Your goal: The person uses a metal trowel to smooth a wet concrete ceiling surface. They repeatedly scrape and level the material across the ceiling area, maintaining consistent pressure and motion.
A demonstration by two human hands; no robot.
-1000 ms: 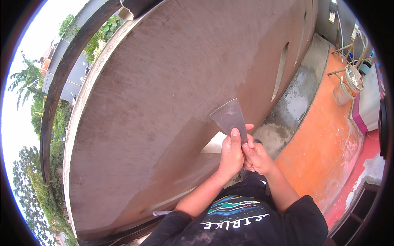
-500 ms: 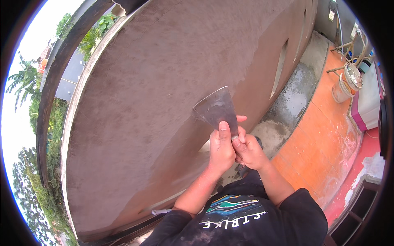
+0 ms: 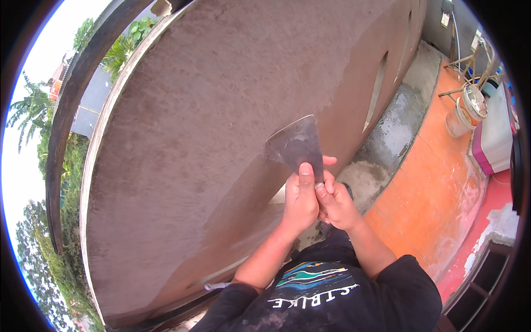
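A wide metal putty knife [image 3: 294, 143] has its blade up against the brown plastered wall [image 3: 199, 110], at the border between lighter and darker, wet-looking plaster. My left hand [image 3: 301, 202] grips the knife from the left, thumb lying along the lower blade. My right hand [image 3: 337, 205] is closed on the handle beside it, thumb pressed near the blade's neck. The handle itself is mostly hidden under both hands. Slot openings [image 3: 376, 91] run through the wall farther to the right.
An orange tiled floor [image 3: 409, 205] and a grey concrete strip [image 3: 392, 133] run along the wall's foot. Stacked buckets [image 3: 462, 122], a wooden stand [image 3: 459, 66] and a white-and-magenta box [image 3: 492, 141] stand at the right. A dark beam [image 3: 63, 122] and plants show beyond the wall's top edge.
Both hands and the putty knife moved up and left over the wall from a second ago, then shifted very slightly back to the right over the last half second.
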